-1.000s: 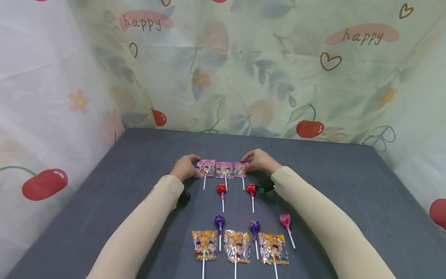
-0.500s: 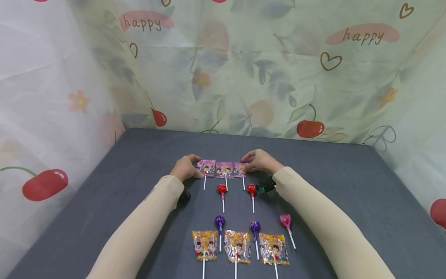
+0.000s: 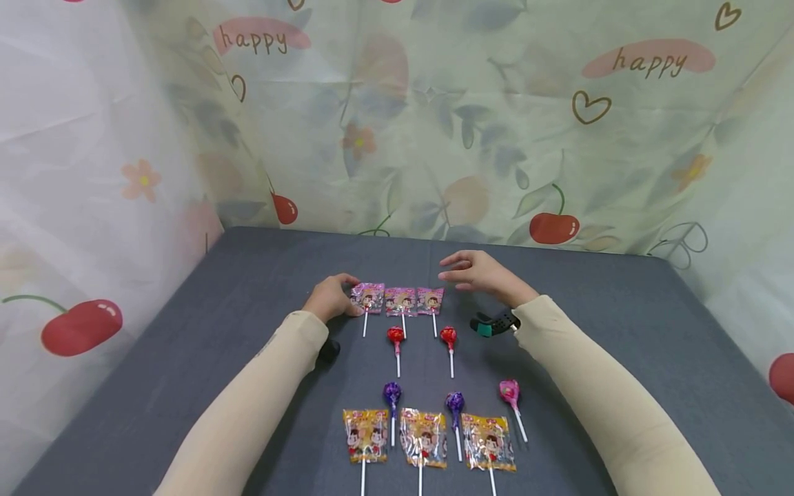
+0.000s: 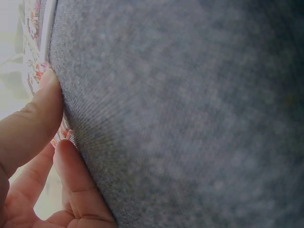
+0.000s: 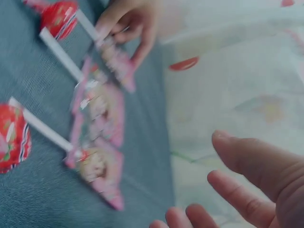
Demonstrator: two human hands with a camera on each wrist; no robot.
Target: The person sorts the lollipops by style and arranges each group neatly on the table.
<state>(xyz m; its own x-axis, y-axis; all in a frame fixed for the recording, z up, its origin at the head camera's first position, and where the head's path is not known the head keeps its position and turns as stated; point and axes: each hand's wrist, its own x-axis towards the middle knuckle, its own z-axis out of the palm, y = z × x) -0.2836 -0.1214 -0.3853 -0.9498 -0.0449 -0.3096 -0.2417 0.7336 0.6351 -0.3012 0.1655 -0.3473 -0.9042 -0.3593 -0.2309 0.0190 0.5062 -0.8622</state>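
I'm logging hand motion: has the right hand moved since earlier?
Yes: in the head view, the right hand has moved up and right, off the rightmost pink lollipop packet.

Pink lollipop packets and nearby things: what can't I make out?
Head: left side of leftmost pink packet, behind left hand.
Left wrist: part of that packet, behind the thumb.
Right wrist: print on other pink packets, blurred.
Head: stick ends of yellow packets, cut off by bottom edge.

The right hand point(image 3: 484, 274) no longer touches the rightmost pink-wrapped lollipop point(image 3: 429, 300), now uncovered just beside its fingertips.
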